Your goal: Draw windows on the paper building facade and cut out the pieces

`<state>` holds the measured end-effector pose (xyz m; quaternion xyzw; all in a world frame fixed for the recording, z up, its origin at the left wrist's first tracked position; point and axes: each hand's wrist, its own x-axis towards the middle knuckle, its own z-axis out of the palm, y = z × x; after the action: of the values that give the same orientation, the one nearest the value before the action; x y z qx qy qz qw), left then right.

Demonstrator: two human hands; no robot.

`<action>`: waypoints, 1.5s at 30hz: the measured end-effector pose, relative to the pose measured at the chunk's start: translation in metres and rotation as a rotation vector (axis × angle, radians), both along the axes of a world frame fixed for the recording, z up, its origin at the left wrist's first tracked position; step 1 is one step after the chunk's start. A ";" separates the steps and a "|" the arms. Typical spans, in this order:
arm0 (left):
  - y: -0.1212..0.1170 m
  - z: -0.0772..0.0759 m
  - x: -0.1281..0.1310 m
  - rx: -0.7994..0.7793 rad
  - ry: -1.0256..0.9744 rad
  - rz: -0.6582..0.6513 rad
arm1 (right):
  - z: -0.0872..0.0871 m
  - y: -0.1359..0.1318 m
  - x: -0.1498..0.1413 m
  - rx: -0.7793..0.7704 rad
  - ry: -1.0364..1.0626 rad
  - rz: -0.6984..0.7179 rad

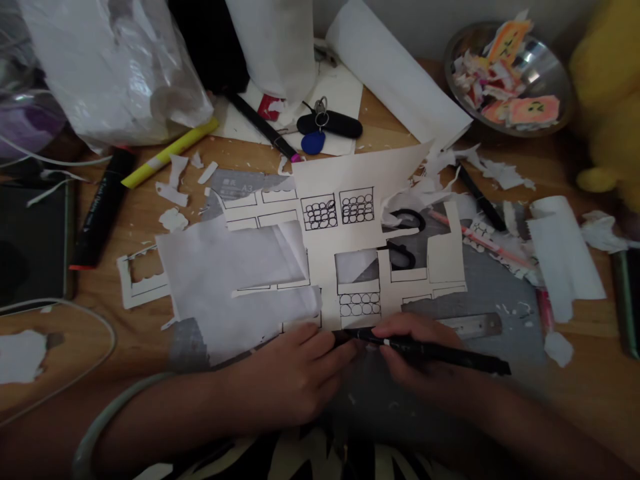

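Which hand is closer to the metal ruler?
The right hand. It's just left of the ruler, holding a black pen. The left hand is farther off to the left.

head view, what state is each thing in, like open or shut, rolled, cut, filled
Black pen: held; capped or not, cannot tell
Right hand: closed on the pen
Left hand: fingers curled at the pen's end
Cream card sheet: drawn on, openings cut through
Scissors: blades hidden, open or shut unclear
Steel bowl: partly filled with coloured paper scraps
White paper roll: rolled up
Yellow marker: lying, no bare tip showing
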<state>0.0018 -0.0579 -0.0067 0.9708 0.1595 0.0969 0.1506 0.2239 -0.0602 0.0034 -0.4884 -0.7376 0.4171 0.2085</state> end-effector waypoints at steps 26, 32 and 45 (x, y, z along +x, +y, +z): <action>0.000 0.002 -0.001 -0.066 0.032 0.050 | 0.010 0.002 0.009 0.372 -0.171 -0.129; 0.000 0.002 0.000 -0.067 0.032 0.048 | 0.012 0.005 0.009 0.380 -0.146 -0.145; 0.002 0.000 0.000 -0.114 -0.033 0.062 | -0.006 -0.012 -0.016 0.247 0.014 -0.132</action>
<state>0.0023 -0.0562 -0.0069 0.9536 0.1921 0.1082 0.2051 0.2081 -0.0726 -0.0027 -0.5037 -0.7480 0.3119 0.2992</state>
